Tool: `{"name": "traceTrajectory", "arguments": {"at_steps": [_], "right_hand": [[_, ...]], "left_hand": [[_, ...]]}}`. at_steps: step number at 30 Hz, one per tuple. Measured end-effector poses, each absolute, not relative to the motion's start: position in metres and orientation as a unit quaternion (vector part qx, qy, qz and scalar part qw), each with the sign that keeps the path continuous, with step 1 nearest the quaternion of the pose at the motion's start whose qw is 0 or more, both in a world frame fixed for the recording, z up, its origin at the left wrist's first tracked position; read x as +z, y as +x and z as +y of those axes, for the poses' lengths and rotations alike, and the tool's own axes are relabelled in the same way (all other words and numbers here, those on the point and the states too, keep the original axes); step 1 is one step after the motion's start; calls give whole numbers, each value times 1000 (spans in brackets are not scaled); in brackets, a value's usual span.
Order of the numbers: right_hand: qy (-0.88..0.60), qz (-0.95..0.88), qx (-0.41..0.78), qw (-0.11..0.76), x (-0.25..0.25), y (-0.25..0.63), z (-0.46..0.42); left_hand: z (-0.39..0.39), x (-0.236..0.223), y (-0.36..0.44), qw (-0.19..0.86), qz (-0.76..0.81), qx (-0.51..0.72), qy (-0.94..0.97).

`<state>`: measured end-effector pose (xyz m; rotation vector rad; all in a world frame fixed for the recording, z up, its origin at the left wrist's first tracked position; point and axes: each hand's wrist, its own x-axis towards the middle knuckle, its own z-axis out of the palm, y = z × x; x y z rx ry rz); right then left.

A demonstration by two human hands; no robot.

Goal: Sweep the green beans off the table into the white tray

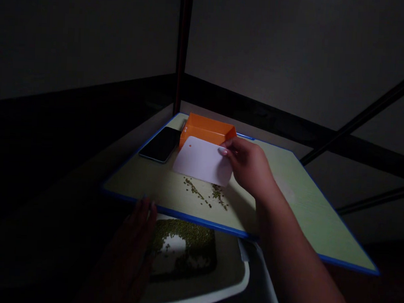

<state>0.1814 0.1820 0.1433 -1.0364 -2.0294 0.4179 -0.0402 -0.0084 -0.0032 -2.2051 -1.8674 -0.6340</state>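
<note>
My right hand (246, 164) pinches a white scraper card (203, 160) by its right side. The card is tilted above the board, its far edge in front of an orange open box (208, 127). Just nearer than the card, small green beans (195, 192) lie in loose streaks on the pale board (137, 180). My left hand (132, 251) is in deep shadow at the board's near edge, fingers stretched out, beside a white container (227, 289). More green beans (193, 231) lie in that container, below the board.
A dark-screened phone (161, 144) lies on the board left of the orange box. Blue trim (199, 220) runs around the board's edge. Behind stands a dark wall (276, 52) with black bands. The lower left is too dark to make out.
</note>
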Motion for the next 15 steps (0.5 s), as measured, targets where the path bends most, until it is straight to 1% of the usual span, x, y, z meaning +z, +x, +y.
{"name": "traceTrajectory", "arguments": {"at_steps": [6, 10, 15], "right_hand": [[-344, -845, 196, 361, 140, 159, 213], [-307, -858, 199, 361, 137, 149, 223], [-303, -859, 193, 364, 131, 136, 225]], "left_hand": [[-9, 4, -39, 82, -622, -214, -749], [-10, 3, -39, 77, -625, -221, -745], [-9, 0, -40, 58, -627, -218, -746]]}}
